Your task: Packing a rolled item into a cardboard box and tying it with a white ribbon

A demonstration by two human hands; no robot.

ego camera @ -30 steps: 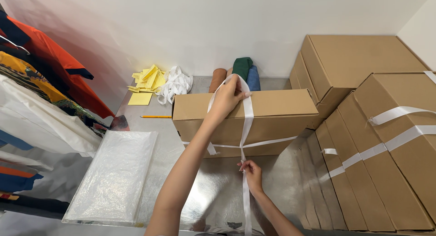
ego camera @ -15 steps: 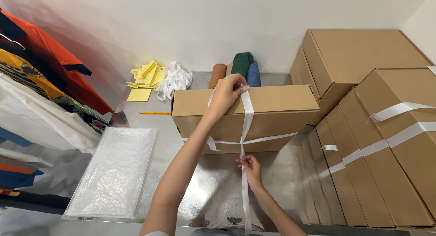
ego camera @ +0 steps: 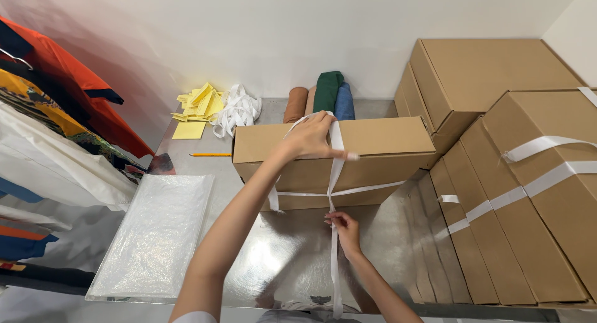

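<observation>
1. A long brown cardboard box (ego camera: 348, 155) is stood on the metal tabletop (ego camera: 292, 254), toward the far edge and slightly right of the middle.
2. A white ribbon (ego camera: 336, 174) is wrapped around the box: one band is run along the near face, and another is crossed over the top and down the front.
3. The left hand (ego camera: 311, 136) is laid on top of the box, near its front upper edge, with the fingers closed on the ribbon where it passes over the top.
4. The right hand (ego camera: 344, 226) is held low over the tabletop, just in front of the box's near bottom edge, and the hanging ribbon tail is pinched in its fingers; the tail is run on down past the tabletop's near edge.
5. Open metal is seen between the box and the near edge, on both sides of the right hand.
6. A clear plastic bag (ego camera: 155, 236) is laid flat at the near left corner, well apart from the box.
7. Toward the far left corner, yellow paper slips (ego camera: 199, 108), a loose ribbon heap (ego camera: 236, 108) and a pencil (ego camera: 210, 154) are seen.
8. Rolled fabrics (ego camera: 320, 96) are stood behind the box at the far edge.
9. The right side is closed off by stacked cardboard boxes (ego camera: 510, 174), some banded in white, just beside the box's right end.
10. Hanging garments (ego camera: 56, 130) crowd the left edge.
</observation>
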